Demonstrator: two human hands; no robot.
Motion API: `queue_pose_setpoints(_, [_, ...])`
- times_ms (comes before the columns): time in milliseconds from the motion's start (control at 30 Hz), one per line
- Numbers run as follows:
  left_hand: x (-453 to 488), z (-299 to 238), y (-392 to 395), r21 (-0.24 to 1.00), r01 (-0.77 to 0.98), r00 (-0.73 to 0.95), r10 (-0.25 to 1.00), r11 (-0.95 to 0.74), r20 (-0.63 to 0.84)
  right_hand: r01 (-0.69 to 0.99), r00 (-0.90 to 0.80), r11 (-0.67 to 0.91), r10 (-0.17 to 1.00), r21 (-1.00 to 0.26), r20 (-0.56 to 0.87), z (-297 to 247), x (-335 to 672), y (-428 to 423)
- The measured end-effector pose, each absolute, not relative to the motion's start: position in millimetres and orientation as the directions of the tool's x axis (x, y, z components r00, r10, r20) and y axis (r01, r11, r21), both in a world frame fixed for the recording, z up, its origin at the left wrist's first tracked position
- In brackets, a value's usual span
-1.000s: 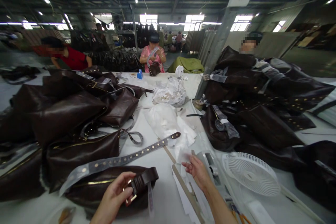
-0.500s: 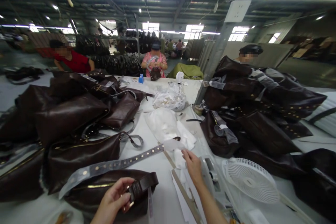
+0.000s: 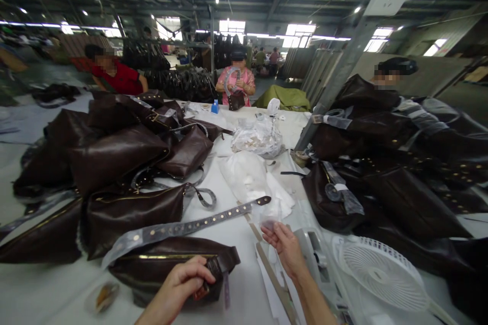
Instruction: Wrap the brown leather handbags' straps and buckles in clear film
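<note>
My left hand (image 3: 183, 284) is closed around the strap end and gold buckle of a dark brown leather bag (image 3: 160, 266) lying at the table's near edge. A long studded strap wrapped in clear film (image 3: 183, 227) runs from the bag up to the right. My right hand (image 3: 284, 246) pinches a small clear plastic piece (image 3: 270, 216) lifted from a pile of white tissue and film (image 3: 253, 183) near the strap's tip.
Brown bags (image 3: 114, 157) are heaped on the left and more on the right (image 3: 392, 172). A white fan (image 3: 381, 277) lies at lower right, a wooden ruler (image 3: 272, 279) beside my right wrist. Three people work across the white table (image 3: 236, 233); a steel post (image 3: 335, 76) rises at centre right.
My right hand reached forward to the tissue pile, then drew back with a clear plastic piece. My left hand closed further over the buckle. The view shifted slightly right.
</note>
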State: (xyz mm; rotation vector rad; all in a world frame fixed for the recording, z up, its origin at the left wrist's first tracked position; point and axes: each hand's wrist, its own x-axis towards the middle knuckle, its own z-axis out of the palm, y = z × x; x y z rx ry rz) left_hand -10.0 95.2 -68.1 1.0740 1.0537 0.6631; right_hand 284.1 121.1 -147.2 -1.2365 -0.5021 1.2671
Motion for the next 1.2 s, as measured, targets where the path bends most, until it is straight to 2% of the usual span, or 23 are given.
queue_pose_setpoints(33, [-7.9, -62.9, 95.3, 0.925, 0.067, 0.412, 0.834, 0.374, -0.367, -0.372, 0.279, -0.177, 0.915, -0.911, -0.292, -135.5, 280.3, 107.6])
queue_pose_setpoints(100, [-4.3, -56.2, 94.7, 0.915, 0.091, 0.446, 0.806, 0.393, -0.390, -0.090, 0.152, -0.123, 0.979, -0.988, -0.136, -110.0, 267.8, 79.7])
queue_pose_setpoints(167, [-2.2, -52.8, 93.1, 0.914, 0.092, 0.469, 0.792, 0.396, -0.391, 0.222, -0.104, 0.127, 0.989, -0.967, 0.106, -85.7, 248.8, 54.7])
queue_pose_setpoints(233, [-1.5, -49.9, 90.9, 0.917, 0.078, 0.481, 0.791, 0.390, -0.377, 0.357, -0.376, 0.418, 0.883, -0.835, 0.282, -67.7, 225.5, 36.1])
queue_pose_setpoints(300, [-1.4, -46.1, 88.0, 0.927, 0.061, 0.503, 0.791, 0.370, -0.349, 0.423, -0.520, 0.594, 0.778, -0.684, 0.353, -58.6, 201.9, 24.9])
queue_pose_setpoints(433, [-0.6, -39.4, 80.4, 0.965, 0.142, 0.524, 0.810, 0.221, -0.263, 0.553, -0.570, 0.679, 0.731, -0.483, 0.375, -57.9, 170.0, 18.2])
queue_pose_setpoints(533, [0.7, -38.6, 73.9, 0.961, 0.182, 0.450, 0.851, 0.210, -0.271, 0.559, -0.575, 0.703, 0.711, -0.439, 0.406, -61.4, 162.2, 17.0])
queue_pose_setpoints(733, [1.6, -44.4, 66.3, 0.952, 0.104, 0.441, 0.844, 0.289, -0.304, 0.568, -0.571, 0.718, 0.696, -0.403, 0.435, -70.2, 156.2, 14.1])
queue_pose_setpoints(867, [2.6, -56.2, 65.7, 0.936, 0.059, 0.387, 0.856, 0.348, -0.342, 0.548, -0.560, 0.692, 0.721, -0.469, 0.409, -68.7, 154.1, 9.5])
queue_pose_setpoints(967, [0.7, -61.9, 65.2, 0.923, -0.008, 0.375, 0.857, 0.384, -0.354, 0.408, -0.494, 0.606, 0.776, -0.683, 0.392, -69.9, 163.7, 1.6])
queue_pose_setpoints(1033, [-2.3, -62.7, 64.7, 0.906, -0.071, 0.384, 0.850, 0.416, -0.360, 0.290, -0.318, 0.364, 0.909, -0.885, 0.270, -76.5, 174.1, -2.9])
queue_pose_setpoints(1100, [-5.3, -62.5, 64.0, 0.885, -0.128, 0.401, 0.839, 0.448, -0.367, 0.129, -0.071, 0.000, 0.997, -0.992, -0.009, -85.7, 181.8, -3.4])
queue_pose_setpoints(1133, [-6.3, -62.5, 63.5, 0.875, -0.150, 0.408, 0.834, 0.461, -0.370, 0.027, 0.004, -0.165, 0.986, -0.986, -0.165, -90.0, 183.1, -1.7])
queue_pose_setpoints(1200, [-6.5, -62.8, 61.7, 0.857, -0.177, 0.420, 0.825, 0.484, -0.379, -0.182, -0.023, -0.381, 0.923, -0.907, -0.383, -95.5, 179.1, 4.7])
